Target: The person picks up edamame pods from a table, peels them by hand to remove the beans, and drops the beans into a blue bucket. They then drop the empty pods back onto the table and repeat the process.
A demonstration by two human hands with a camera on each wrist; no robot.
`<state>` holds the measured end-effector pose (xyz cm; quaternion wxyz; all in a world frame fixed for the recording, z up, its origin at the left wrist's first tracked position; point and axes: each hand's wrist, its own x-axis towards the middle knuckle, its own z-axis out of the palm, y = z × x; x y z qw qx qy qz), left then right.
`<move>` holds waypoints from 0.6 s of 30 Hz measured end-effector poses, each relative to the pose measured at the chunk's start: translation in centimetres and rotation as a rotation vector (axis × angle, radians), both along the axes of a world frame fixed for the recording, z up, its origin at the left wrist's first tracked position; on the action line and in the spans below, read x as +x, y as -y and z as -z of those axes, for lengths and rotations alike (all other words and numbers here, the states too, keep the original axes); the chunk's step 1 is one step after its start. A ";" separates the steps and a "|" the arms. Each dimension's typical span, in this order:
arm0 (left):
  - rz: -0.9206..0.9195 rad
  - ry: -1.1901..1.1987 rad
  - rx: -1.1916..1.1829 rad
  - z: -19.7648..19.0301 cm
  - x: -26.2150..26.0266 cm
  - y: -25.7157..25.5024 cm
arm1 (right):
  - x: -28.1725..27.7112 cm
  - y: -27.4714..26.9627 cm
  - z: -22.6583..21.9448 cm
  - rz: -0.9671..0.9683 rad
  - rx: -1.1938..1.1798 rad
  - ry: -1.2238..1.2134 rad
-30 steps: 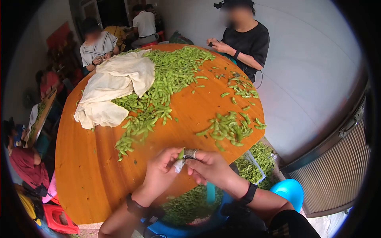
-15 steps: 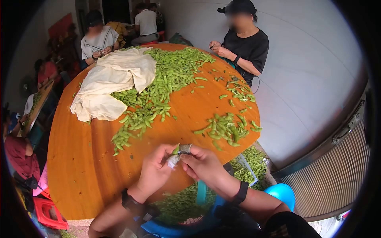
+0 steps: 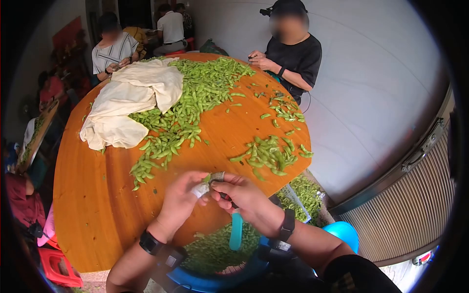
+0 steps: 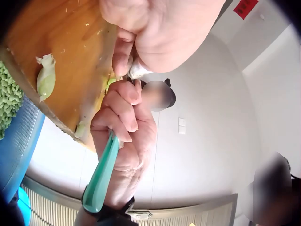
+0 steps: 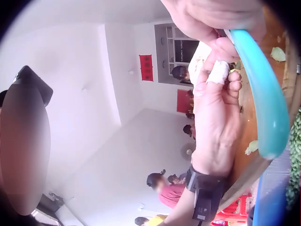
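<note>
My left hand (image 3: pixel 177 202), its thumb wrapped in white tape (image 3: pixel 199 189), pinches a green soybean pod (image 3: pixel 207 178) above the near part of the table. Right against it, my right hand (image 3: pixel 246 198) grips a tool by its teal handle (image 3: pixel 235 232), which sticks out below the curled fingers. The tool's working end is hidden between the hands, so I cannot tell its kind. A grey wrap (image 3: pixel 218 176) covers my right index fingertip. In the right wrist view, the handle (image 5: pixel 263 103) passes in front of the table edge.
Pods (image 3: pixel 195 105) lie heaped on the round wooden table (image 3: pixel 102 205), partly under a cream cloth (image 3: pixel 129 100). A smaller pod pile (image 3: pixel 271 155) is at right. Below my hands, a blue basin (image 3: pixel 195 278) holds shelled green beans (image 3: pixel 220 251). Two people sit across the table.
The head view has shifted, moving the scene left. Both hands stay together; the right hand has turned, and more of the teal handle now shows, hanging downward.
</note>
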<state>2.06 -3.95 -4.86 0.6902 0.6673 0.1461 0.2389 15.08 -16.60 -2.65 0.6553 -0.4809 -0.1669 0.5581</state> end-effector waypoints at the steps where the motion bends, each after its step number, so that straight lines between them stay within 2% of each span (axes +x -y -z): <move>1: 0.027 -0.003 -0.053 0.0 0.1 -0.2 | 0.1 0.0 0.1 -0.017 0.007 -0.039; 5: 0.042 -0.106 -0.186 -0.9 0.0 -0.7 | 0.3 0.0 0.2 -0.038 0.024 0.020; 7: -0.037 -0.171 0.281 -0.7 0.0 -0.3 | 0.1 0.2 -0.6 -0.002 -0.031 0.225; 8: -0.037 -0.176 0.280 -0.8 0.0 -0.2 | -0.3 0.3 -0.9 -0.002 -0.031 0.219; 10: -0.118 -0.105 0.669 -1.0 -0.1 0.0 | -0.8 0.2 -1.5 -0.018 -0.037 0.445; 14: -0.134 -0.078 0.764 -0.6 -0.2 0.0 | -0.8 0.2 -1.2 -0.044 -0.017 0.437; 16: -0.103 -0.040 0.628 -0.4 -0.2 -0.1 | -0.3 0.1 -0.7 -0.047 0.039 0.262; 18: -0.067 -0.050 0.532 -0.4 -0.3 -0.2 | 0.1 0.0 -1.0 -0.056 0.010 0.208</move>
